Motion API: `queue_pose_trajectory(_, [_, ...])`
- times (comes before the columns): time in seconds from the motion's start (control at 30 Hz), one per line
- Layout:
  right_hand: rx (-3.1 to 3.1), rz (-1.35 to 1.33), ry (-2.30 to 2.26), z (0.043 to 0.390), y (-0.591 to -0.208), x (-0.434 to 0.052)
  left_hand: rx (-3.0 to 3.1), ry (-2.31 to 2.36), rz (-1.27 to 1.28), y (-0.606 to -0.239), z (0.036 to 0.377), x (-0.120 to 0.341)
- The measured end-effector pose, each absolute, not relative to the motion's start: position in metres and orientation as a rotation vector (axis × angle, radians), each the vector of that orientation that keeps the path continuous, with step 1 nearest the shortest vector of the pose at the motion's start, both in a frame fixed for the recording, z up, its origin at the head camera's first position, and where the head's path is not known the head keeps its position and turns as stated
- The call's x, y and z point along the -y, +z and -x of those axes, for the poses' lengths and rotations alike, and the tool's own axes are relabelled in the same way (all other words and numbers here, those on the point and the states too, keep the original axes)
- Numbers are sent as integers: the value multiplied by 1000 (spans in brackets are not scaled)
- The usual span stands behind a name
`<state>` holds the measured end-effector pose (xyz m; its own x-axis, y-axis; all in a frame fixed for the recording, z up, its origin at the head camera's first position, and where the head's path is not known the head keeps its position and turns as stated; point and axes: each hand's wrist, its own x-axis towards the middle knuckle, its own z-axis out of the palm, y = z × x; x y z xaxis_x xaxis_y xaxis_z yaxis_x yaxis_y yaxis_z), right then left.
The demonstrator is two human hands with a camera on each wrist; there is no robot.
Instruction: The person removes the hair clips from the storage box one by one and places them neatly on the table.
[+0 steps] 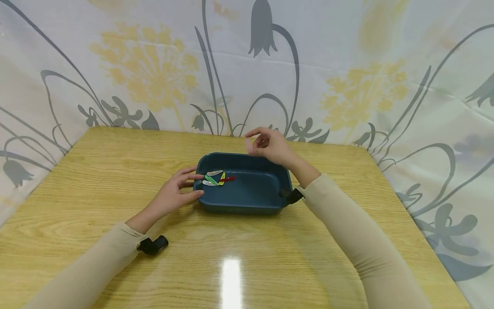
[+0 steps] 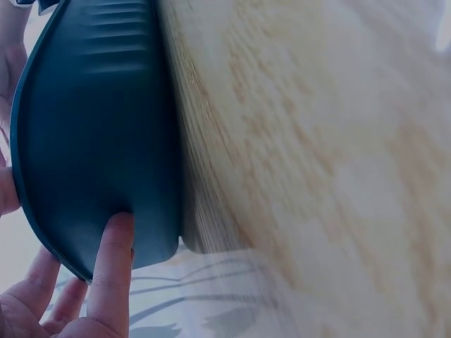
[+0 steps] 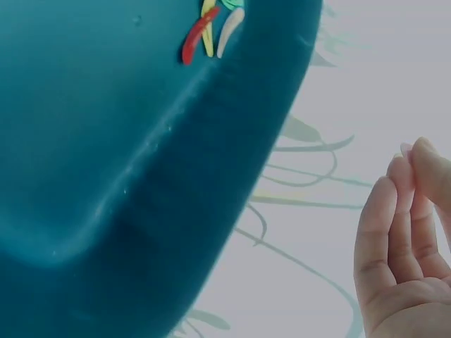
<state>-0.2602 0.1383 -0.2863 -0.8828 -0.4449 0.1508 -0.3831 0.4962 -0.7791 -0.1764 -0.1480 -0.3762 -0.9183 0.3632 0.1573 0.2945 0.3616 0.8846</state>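
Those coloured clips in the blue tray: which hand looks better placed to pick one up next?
Probably the left. The left hand rests against the tray wall right beside the clips, fingertips almost on them. The right hand is raised over the far rim, fingers pinched together; whether it holds anything is unclear.

- one dark teal plastic tray point(image 1: 247, 201)
- five hair clips in the tray: one red point(image 1: 229, 178), one yellow point(image 1: 222, 178), one green point(image 1: 211, 179), two pale ones point(image 1: 214, 173) point(image 1: 209, 183)
- one wooden table point(image 1: 115, 171)
- two hands: left hand point(image 1: 175, 193), right hand point(image 1: 270, 146)
- one floral backdrop cloth point(image 1: 347, 64)
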Motion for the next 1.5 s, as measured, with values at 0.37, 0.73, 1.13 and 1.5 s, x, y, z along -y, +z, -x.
queue_pose_trajectory(0.37, [-2622,648,-1487,259,-282,-164,-2545,1627,-609,-376,176,148])
queue_pose_trajectory(0.73, [-2638,544,-1503,257,-288,-189,-2558,1614,-611,-378,176,148])
queue_pose_trajectory(1.13, [-2669,450,-1478,250,-295,-218,-2563,1609,-595,-375,173,148])
queue_pose_trajectory(1.5, [-2716,345,-1449,240,-305,-251,-2577,1593,-598,-379,176,147])
